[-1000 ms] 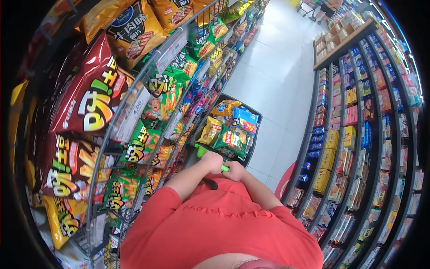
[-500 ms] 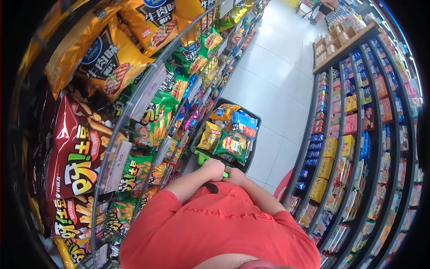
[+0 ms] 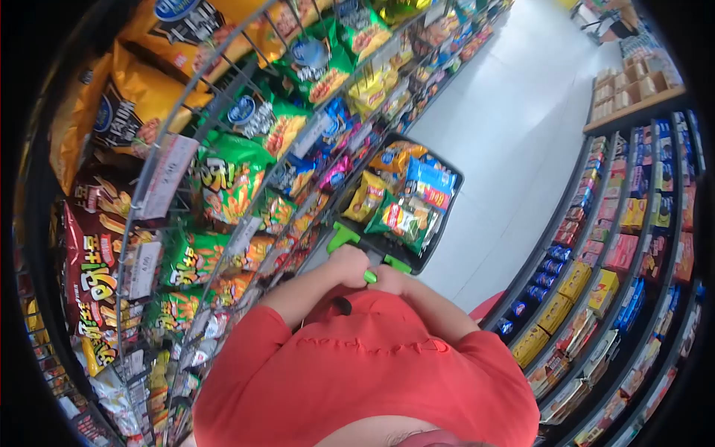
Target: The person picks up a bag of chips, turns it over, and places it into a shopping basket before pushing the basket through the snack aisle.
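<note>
Both hands grip a green cart handle (image 3: 370, 276) in front of the red shirt. My left hand (image 3: 348, 266) is closed around it on the left, and my right hand (image 3: 389, 280) is closed around it just to the right. Beyond the hands is a dark shopping cart (image 3: 452, 216). Inside it lie an orange bag (image 3: 397, 157), a yellow bag (image 3: 366, 197), a blue packet (image 3: 430, 184) and a green snack bag (image 3: 402, 221). The fingertips are mostly hidden.
Wire racks of snack bags (image 3: 229, 175) with price tags stand close on the left. Shelves of boxes and packets (image 3: 573, 279) line the right. A pale tiled floor (image 3: 500, 134) runs between them. A wooden-topped display (image 3: 637, 108) is at the upper right.
The view has turned, so the cart, floor and right shelves appear farther right. More of the lower left rack shows. Both hands still hold the handle.
</note>
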Demonstrator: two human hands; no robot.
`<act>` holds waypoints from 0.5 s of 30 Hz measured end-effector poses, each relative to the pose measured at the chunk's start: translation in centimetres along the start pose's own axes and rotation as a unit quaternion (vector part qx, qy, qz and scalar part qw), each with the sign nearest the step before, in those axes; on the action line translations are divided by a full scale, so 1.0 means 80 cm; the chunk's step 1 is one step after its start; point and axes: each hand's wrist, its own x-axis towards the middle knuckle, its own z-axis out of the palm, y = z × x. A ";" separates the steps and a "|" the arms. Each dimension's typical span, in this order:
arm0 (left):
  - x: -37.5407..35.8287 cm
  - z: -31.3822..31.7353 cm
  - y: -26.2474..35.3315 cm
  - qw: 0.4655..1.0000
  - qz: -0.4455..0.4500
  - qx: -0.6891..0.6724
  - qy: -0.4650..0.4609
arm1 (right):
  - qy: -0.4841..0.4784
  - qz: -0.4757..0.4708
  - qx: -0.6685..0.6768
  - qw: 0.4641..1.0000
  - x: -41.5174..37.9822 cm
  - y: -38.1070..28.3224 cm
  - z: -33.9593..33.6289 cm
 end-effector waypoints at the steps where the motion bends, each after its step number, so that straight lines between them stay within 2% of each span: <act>1: 0.001 0.004 0.001 1.000 -0.005 -0.003 0.000 | 0.001 -0.009 0.000 1.000 -0.004 -0.003 -0.001; 3: 0.001 0.013 0.000 1.000 -0.004 -0.004 0.012 | 0.024 -0.028 -0.020 0.999 -0.007 -0.008 0.001; 5: -0.001 0.019 -0.001 0.999 -0.002 -0.013 0.032 | 0.012 0.000 -0.013 1.000 -0.009 -0.013 0.000; 9: -0.004 0.036 -0.006 0.996 0.015 -0.010 0.083 | 0.014 -0.012 -0.018 1.000 -0.009 -0.009 0.004; 15: -0.014 0.059 -0.011 0.987 0.034 0.002 0.158 | 0.079 0.001 -0.046 0.996 -0.009 -0.010 0.022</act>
